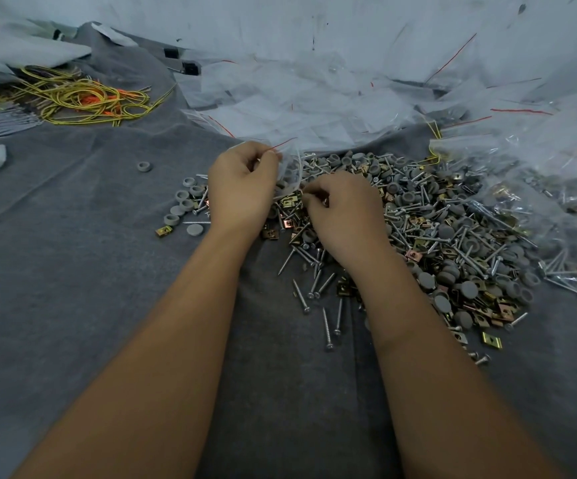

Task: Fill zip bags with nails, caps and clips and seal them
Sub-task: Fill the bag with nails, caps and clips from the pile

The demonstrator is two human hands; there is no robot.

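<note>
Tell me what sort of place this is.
Probably a hand-packing bench for hardware kits: a mixed heap of screws, caps and clips on grey cloth, piled empty zip bags, and the left hand holding one.

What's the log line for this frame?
left hand: holds bag | right hand: picking from pile | bag: unsealed

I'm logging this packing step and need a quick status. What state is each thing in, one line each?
Left hand: grips the zip bag's mouth.
Right hand: fingers curled, pinching small parts at the pile.
Zip bag: held up, unsealed, a few parts inside.
Loose pile: nails, caps and clips mixed on the grey cloth.
Empty bags: heaped behind, flat.
Filled bags: lying at right.
</note>
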